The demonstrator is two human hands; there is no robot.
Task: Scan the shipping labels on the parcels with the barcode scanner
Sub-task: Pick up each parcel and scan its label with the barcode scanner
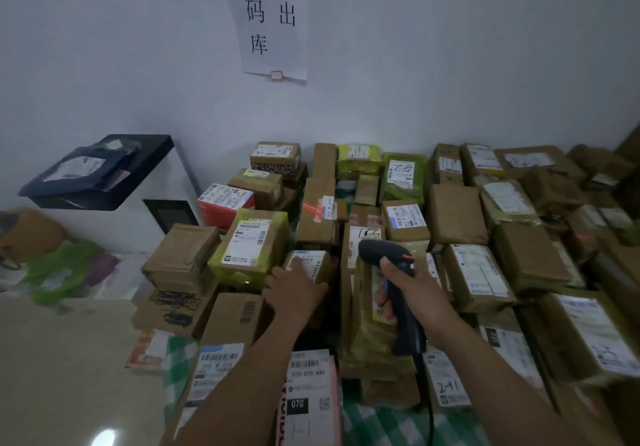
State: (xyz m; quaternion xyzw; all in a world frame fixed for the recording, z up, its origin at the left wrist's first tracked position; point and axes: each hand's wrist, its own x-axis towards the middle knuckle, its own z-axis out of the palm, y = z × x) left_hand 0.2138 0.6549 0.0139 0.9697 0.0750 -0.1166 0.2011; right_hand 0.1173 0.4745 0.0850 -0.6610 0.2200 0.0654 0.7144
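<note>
Head view gives us no sign which parcels [478, 272] are already scanned; we judge most remain. Our right hand [408, 291] grips the barcode scanner [379, 251], nose aimed away from us. Just left of the scanner, our left hand [294, 289] rests with relaxed fingers on 1 small labelled carton [310, 260].

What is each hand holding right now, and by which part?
The right hand grips the barcode scanner by its handle. The left hand holds nothing; it rests on a small labelled parcel.
</note>
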